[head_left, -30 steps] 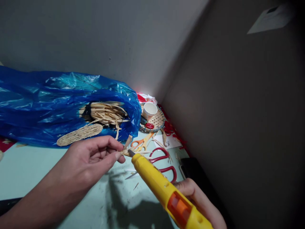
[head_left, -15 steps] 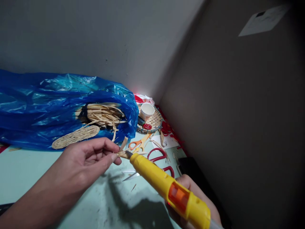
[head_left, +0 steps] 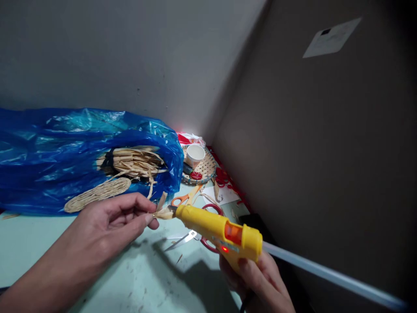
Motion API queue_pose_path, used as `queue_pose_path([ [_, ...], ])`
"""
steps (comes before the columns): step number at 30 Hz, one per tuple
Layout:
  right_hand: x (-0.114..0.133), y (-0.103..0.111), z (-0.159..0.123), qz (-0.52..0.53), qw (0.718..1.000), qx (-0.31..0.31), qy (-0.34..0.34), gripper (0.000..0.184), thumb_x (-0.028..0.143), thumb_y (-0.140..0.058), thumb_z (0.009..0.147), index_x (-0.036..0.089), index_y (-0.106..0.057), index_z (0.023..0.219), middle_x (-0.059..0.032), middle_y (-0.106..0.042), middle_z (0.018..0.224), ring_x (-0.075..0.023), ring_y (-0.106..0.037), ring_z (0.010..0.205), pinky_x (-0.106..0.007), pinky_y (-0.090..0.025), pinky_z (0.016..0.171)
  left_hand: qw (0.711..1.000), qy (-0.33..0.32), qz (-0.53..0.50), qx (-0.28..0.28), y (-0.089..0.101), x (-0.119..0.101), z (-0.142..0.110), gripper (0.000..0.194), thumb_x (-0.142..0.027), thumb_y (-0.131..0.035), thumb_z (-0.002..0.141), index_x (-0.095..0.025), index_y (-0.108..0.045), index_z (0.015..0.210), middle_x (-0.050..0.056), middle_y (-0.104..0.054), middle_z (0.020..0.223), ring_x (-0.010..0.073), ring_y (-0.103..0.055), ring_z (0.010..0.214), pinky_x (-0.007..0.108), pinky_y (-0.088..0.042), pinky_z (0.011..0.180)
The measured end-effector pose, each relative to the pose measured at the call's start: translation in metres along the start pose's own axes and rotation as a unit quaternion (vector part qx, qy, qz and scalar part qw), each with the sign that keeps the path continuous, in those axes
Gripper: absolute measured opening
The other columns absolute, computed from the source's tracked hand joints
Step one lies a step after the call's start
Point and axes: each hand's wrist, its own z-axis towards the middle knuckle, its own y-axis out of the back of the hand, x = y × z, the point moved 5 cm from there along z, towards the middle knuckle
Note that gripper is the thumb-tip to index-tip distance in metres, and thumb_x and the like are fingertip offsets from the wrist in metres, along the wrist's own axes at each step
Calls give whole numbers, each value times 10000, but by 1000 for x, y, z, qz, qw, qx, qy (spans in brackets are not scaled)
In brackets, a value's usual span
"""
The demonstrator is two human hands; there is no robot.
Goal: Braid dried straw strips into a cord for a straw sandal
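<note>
My left hand (head_left: 110, 224) pinches a small bundle of straw strips (head_left: 162, 211) between thumb and fingers, above the pale green table (head_left: 39, 243). My right hand (head_left: 257, 280) grips the handle of a yellow glue gun (head_left: 221, 232). The gun's nozzle touches the straw piece. A red light glows on the gun's side, and a clear glue stick (head_left: 325, 274) pokes out of its back to the right.
A blue plastic bag (head_left: 48, 148) holds straw strips (head_left: 130, 161) beside a woven oval mat (head_left: 97, 194). Orange scissors (head_left: 185, 198) and red scissors (head_left: 208, 226) lie on the table. A woven tray (head_left: 208, 167) with a white cup (head_left: 194, 154) stands in the corner. Walls close in behind and right.
The glue gun has swung up and round, so its side and my gripping fingers now show and the glue stick is in view. My left hand has drifted a little left with the straw.
</note>
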Motion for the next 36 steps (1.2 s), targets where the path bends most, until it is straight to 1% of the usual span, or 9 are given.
queue_pose_path([
  [4, -2, 4, 12, 71, 997, -4, -20, 441, 560, -823, 750, 149, -688, 835, 16, -511, 623, -68, -373, 527, -171, -291, 478, 999, -23, 42, -5, 2, -13, -2, 282, -516, -690, 808, -244, -760, 775, -61, -713, 685, 148, -637, 626, 154, -412, 480],
  [10, -10, 13, 33, 183, 977, -25, -110, 429, 536, -778, 803, 123, -666, 766, 3, -537, 595, -69, -385, 462, -154, -371, 395, 999, 20, -34, 25, 3, -15, 3, 189, -387, -743, 791, -202, -724, 756, -37, -683, 691, 143, -584, 629, 190, -441, 540],
  [13, -15, 10, 38, 199, 969, 0, -148, 426, 497, -778, 812, 93, -667, 734, 0, -538, 562, -41, -360, 423, -116, -279, 345, 998, 15, -57, 25, 5, -15, 6, 182, -374, -761, 772, -195, -726, 757, 4, -701, 706, 156, -562, 622, 222, -408, 533],
  [20, -28, 10, 39, 27, 995, 42, -91, 673, 729, -640, 837, 81, -658, 656, 2, -516, 526, -15, -320, 406, -115, -206, 361, 994, 19, -97, 54, 5, -20, 1, 162, -343, -759, 758, -195, -702, 732, -1, -705, 701, 142, -519, 627, 235, -370, 574],
  [23, -36, 22, 36, -66, 992, 41, -98, 720, 786, -547, 849, 100, -650, 657, -9, -536, 527, -36, -374, 388, -146, -291, 379, 992, 16, -94, 77, 4, -20, 1, 230, -386, -787, 685, -175, -699, 704, 5, -677, 680, 137, -472, 604, 247, -339, 555],
  [27, -13, 38, 26, -303, 953, 19, 20, 581, 707, -475, 930, 165, -681, 887, -74, -695, 745, -174, -624, 546, -263, -493, 504, 990, 22, -105, 92, 2, -17, 2, 252, -391, -802, 649, -174, -702, 728, -5, -660, 670, 117, -404, 571, 245, -277, 526],
  [30, 23, 30, 10, -517, 835, -40, 183, 418, 549, -482, 986, 193, -703, 977, -95, -731, 846, -247, -699, 728, -323, -526, 656, 987, 29, -119, 107, -3, -15, -1, 203, -353, -790, 691, -178, -703, 748, -17, -661, 666, 105, -378, 563, 241, -253, 524],
  [32, 40, 8, 2, -538, 793, -29, 284, 325, 447, -486, 1007, 196, -690, 1027, -98, -741, 937, -242, -710, 793, -323, -525, 714, 984, 32, -121, 125, -7, -14, -6, 173, -331, -778, 709, -181, -703, 754, -28, -650, 649, 101, -360, 555, 245, -238, 519],
  [36, 46, -41, 7, -432, 830, 116, 333, 225, 308, -599, 995, 211, -607, 1198, -54, -726, 1047, -178, -692, 895, -267, -524, 783, 977, 40, -122, 172, -13, -17, -17, 177, -351, -752, 750, -183, -694, 748, -28, -649, 662, 106, -345, 566, 254, -247, 531],
])
